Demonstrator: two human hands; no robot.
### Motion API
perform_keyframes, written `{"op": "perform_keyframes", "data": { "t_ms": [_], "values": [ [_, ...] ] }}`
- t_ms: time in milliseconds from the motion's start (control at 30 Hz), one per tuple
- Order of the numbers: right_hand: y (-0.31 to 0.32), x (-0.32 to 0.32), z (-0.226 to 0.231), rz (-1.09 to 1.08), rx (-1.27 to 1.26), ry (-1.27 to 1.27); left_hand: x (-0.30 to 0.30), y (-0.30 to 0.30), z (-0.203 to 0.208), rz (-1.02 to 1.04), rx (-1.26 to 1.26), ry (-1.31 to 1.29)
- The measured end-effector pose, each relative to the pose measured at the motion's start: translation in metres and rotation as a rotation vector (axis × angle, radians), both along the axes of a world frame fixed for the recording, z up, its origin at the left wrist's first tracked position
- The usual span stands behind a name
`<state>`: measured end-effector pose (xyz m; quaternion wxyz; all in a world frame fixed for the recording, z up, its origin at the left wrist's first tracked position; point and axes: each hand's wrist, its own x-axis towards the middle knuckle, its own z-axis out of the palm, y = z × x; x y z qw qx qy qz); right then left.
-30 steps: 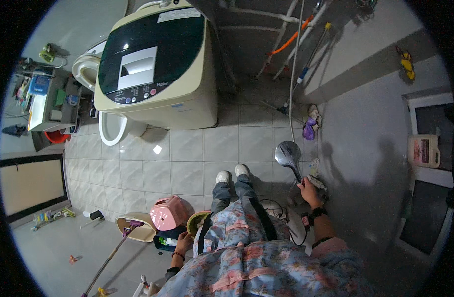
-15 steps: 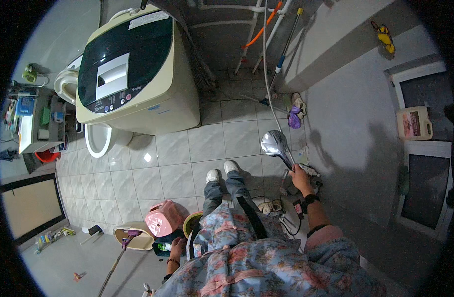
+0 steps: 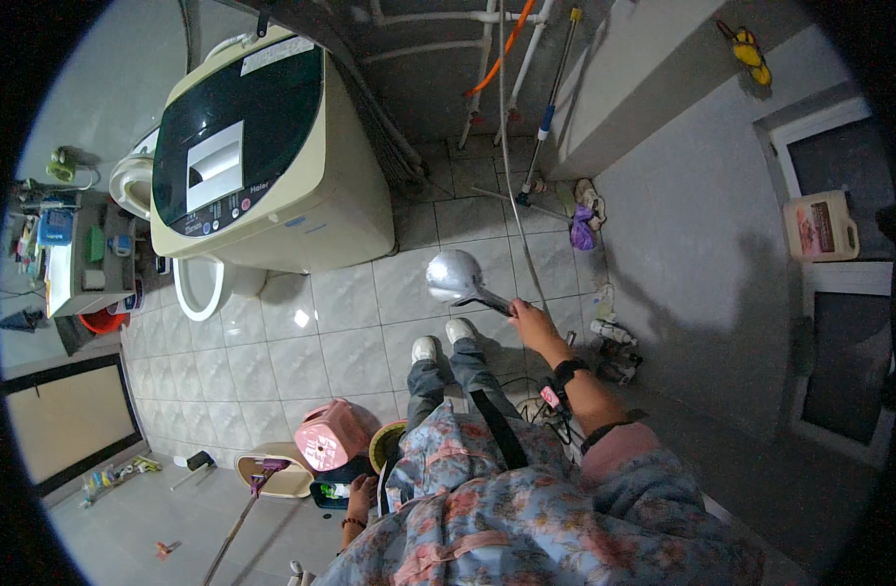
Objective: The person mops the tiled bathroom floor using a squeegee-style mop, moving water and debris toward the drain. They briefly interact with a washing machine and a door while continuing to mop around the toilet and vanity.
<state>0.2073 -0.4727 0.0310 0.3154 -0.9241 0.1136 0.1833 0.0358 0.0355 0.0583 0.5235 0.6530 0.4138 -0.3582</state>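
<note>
My right hand (image 3: 538, 329) is closed round the handle of a silver shower head (image 3: 455, 276) with a wide, round, shiny head. I hold it out over the tiles, ahead of my feet, with the head pointing left. A thin grey hose (image 3: 515, 210) runs down from the top of the view to my right hand. My left hand (image 3: 362, 491) hangs low beside my thigh, near a dark bin (image 3: 333, 491) with something green in it. Its fingers look loosely extended and hold nothing that I can see.
A cream washing machine (image 3: 321, 215) stands ahead left, near a toilet (image 3: 200, 287). A pink stool (image 3: 329, 436), a beige basin (image 3: 290, 478) and a purple mop (image 3: 264, 476) lie left of me. A long pole (image 3: 545, 122) leans at the back; a jug (image 3: 821, 227) sits right.
My right hand has moved left with the shower head, swinging it further over the floor ahead of my feet. The hose has shifted left too. My left hand stays low beside me.
</note>
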Motion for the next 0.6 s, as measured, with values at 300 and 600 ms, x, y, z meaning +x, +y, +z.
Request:
{"op": "perform_keyframes", "data": {
  "t_ms": [300, 600],
  "values": [
    [-0.009, 0.001, -0.007, 0.191, -0.064, 0.077, -0.007, -0.009, 0.006, -0.037, -0.071, -0.074],
    [-0.062, -0.048, -0.007, -0.020, -0.126, 0.177, -0.045, 0.006, -0.031, -0.105, -0.024, -0.094]
  ]
}}
